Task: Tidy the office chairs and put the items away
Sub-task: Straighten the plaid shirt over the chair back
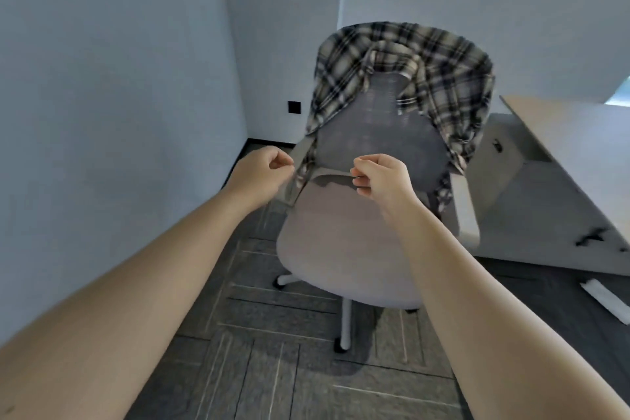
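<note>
A grey office chair (344, 249) stands in front of me, facing me, with a pale seat and a mesh back. A plaid shirt (439, 65) in black, white and beige hangs over the top of the backrest, its sides trailing down past both armrests. My left hand (262, 170) is held out beside the left armrest, fingers curled closed, close to the shirt's hanging left edge. My right hand (381, 174) hovers over the back of the seat with its fingers curled in. Neither hand visibly holds anything.
A pale desk (572, 160) stands to the right of the chair, with a drawer unit below it. A white flat object (606, 300) lies on the dark tiled floor at right. White walls close in on the left and behind.
</note>
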`<state>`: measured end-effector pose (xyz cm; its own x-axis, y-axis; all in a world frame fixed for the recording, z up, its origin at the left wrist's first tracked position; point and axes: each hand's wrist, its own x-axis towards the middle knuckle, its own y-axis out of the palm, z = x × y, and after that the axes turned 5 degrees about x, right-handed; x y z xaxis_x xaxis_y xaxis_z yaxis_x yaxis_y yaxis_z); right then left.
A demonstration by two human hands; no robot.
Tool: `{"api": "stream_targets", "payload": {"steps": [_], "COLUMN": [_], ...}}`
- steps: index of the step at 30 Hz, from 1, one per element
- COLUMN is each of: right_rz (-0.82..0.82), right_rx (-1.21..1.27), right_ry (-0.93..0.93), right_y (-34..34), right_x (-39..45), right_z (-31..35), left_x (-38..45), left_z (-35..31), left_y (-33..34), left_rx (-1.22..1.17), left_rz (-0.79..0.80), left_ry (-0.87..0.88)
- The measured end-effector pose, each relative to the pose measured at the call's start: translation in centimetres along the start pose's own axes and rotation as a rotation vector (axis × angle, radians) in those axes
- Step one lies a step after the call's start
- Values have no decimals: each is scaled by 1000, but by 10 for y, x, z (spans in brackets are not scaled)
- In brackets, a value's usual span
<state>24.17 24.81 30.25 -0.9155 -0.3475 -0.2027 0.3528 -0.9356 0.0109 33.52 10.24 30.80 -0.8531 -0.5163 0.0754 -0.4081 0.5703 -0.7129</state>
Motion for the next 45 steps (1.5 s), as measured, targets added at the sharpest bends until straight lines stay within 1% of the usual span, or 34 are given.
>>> {"api": "stream_targets", "payload": {"steps": [4,8,12,16,20,26,32,36,39,45], "right_rz": [41,71,69,47,-16,-72,-193,-283,-338,-473], "right_rx": [-8,-37,-40,-26,-21,-100,-130,-215,-190,-174], "right_ry": [30,68,106,137,175,250,305,347,401,443], "right_y": [52,85,104,113,122,144,169,185,196,212], "right_x": [26,58,101,161,231,310,383,422,444,471], "right_z": [-8,-20,-33,-41,-52,-86,-124,-154,-171,-190], "left_x": [20,46,85,141,207,279,353,400,429,470], "left_z": [45,74,94,111,128,164,212,251,277,305], "left_y": [-26,-36,-30,-14,3,33,72,98,111,126], "left_rx": [5,-5,0,13,24,2,9,7,32,60], "left_rz": [-18,-10,13,41,80,170,300,436,526,612], "left_ry": [-66,-111,-126,-139,-148,-210,-178,-169,-157,-126]}}
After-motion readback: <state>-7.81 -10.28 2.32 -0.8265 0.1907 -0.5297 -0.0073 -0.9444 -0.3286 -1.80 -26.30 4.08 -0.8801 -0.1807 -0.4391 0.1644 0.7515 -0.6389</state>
